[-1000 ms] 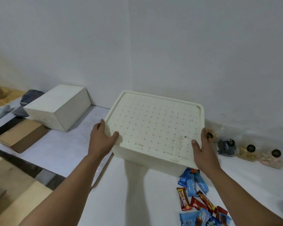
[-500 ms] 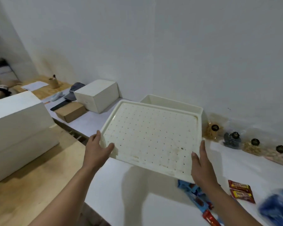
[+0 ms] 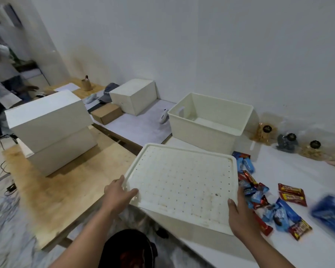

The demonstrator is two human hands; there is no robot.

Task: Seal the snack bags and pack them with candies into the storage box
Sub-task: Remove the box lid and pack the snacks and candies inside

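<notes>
I hold the cream perforated lid (image 3: 184, 183) level above the table's near edge. My left hand (image 3: 117, 196) grips its left rim and my right hand (image 3: 240, 215) grips its right front corner. Behind it the cream storage box (image 3: 205, 130) stands open and empty on the white table. Wrapped candies (image 3: 275, 206) in blue and red lie scattered to the right of the lid. Several clear snack bags (image 3: 284, 143) with black round labels line the wall at the right.
A blurred blue packet (image 3: 331, 211) lies at the far right. White boxes (image 3: 52, 128) stand on the wooden bench at left, with another white box (image 3: 132, 95) and a cardboard box (image 3: 106, 113) behind. A person (image 3: 0, 88) stands at far left. A white pen-like tool (image 3: 162, 118) lies beside the storage box.
Both hands lifted the lid off the storage box and carried it toward me and left. The box now stands open. My view swung left.
</notes>
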